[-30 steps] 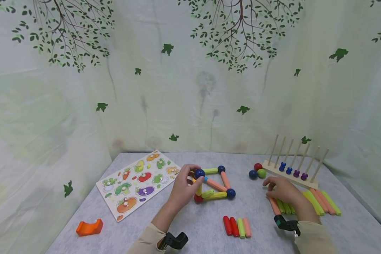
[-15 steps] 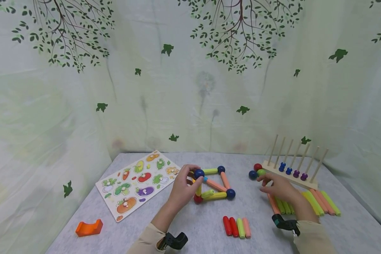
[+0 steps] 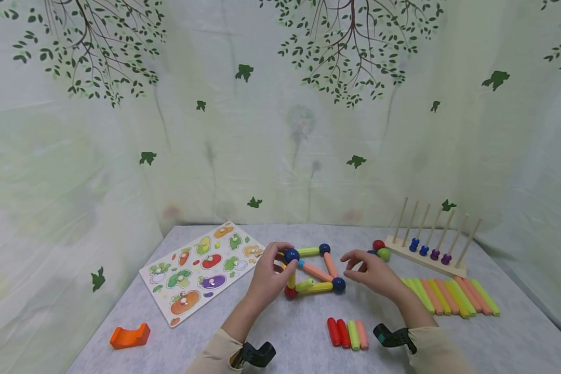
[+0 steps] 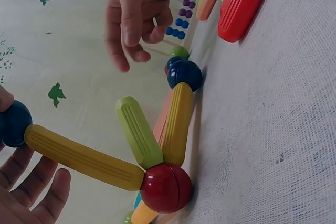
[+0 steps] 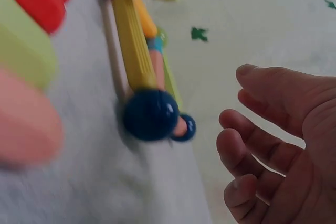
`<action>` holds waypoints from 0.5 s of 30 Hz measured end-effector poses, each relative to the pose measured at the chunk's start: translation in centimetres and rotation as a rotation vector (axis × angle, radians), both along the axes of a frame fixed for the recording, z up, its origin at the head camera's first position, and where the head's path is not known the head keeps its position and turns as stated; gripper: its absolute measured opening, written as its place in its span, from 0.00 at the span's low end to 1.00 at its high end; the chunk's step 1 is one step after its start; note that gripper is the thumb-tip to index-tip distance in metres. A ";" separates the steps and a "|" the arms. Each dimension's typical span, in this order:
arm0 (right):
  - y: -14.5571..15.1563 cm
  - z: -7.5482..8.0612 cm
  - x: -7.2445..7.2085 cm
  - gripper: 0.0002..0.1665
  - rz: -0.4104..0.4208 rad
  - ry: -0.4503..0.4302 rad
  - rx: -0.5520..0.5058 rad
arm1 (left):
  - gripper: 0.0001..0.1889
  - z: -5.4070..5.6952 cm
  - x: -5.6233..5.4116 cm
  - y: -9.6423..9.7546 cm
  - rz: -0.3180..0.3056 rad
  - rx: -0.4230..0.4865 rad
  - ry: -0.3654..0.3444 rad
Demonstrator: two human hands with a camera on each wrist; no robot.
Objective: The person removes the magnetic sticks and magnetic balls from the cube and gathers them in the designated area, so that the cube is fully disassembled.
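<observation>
Left of the table's middle, my left hand [image 3: 270, 275] holds a blue ball [image 3: 292, 255] between thumb and fingers. In the left wrist view, a yellow rod [image 4: 84, 156] joins that ball to a red ball [image 4: 165, 187] on the table. A light green rod [image 4: 139, 132] sticks up at a slant from the red ball, its far end free. The other rods and balls form a frame on the table, with a blue ball [image 3: 338, 285] at its near right corner. My right hand [image 3: 374, 272] hovers right of the frame, fingers loosely bent, holding nothing.
Several loose rods [image 3: 449, 297] lie in a row at right, below a wooden peg rack [image 3: 425, 255] with beads. Loose balls [image 3: 383, 254] sit behind my right hand. Short rods [image 3: 347, 333] lie in front. A vegetable board [image 3: 203, 272] and an orange block [image 3: 130, 336] are at left.
My right hand has moved left, from above the row of rods past the loose balls to beside the frame. My left hand has stayed on the blue ball.
</observation>
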State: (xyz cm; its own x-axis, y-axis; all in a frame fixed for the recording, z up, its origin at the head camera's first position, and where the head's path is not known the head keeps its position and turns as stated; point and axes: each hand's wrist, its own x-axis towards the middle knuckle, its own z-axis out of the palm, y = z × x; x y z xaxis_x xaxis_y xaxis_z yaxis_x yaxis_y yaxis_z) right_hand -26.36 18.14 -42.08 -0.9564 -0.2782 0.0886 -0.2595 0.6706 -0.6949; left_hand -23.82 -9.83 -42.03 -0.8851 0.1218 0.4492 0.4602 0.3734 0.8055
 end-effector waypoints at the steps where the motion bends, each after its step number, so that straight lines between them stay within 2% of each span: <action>1: -0.6 0.0 0.2 0.20 0.015 -0.008 -0.014 | 0.17 0.0 0.0 0.0 -0.002 -0.001 0.002; 9: -4.0 -0.5 1.1 0.21 0.176 -0.063 -0.134 | 0.16 0.1 0.1 0.0 -0.007 0.004 -0.004; 15: -5.3 -0.9 1.7 0.25 0.236 -0.133 -0.137 | 0.17 0.3 0.3 0.1 -0.003 0.002 -0.010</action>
State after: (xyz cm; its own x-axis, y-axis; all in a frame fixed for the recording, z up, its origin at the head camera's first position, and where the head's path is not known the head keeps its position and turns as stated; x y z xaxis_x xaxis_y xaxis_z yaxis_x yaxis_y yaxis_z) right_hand -24.68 12.86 -42.96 -0.8726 -0.4880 0.0192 -0.2975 0.5000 -0.8133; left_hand -23.56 -9.78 -41.75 -0.8893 0.1231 0.4405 0.4530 0.3703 0.8110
